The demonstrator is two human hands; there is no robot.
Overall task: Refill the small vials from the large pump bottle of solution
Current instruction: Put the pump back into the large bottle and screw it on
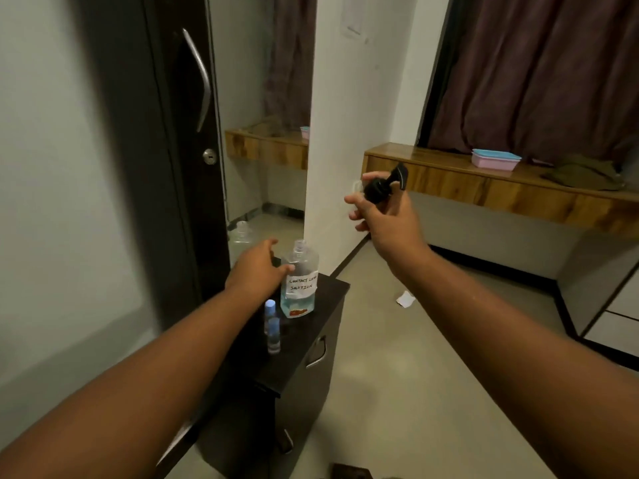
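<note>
Fingers of our left hand point(257, 267) lie loosely spread against the uncapped bottle point(299, 283) on the dark cabinet point(311, 340), two vials point(272, 326) nearer, while our right hand point(383, 216), raised far right, clamps the black pump head point(383, 186).

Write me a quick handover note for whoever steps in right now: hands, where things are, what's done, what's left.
Left hand: open, touching the side of the large bottle, steadying it on the dark cabinet.
Right hand: raised, fingers closed on the black pump head, off the bottle.
Bottle: open at the neck, upright, blue solution low inside.
Two small vials: upright in front of the bottle, blue-topped; fill level unclear.
Done: pump removed.
Left: fill the vials, refit the pump.
</note>
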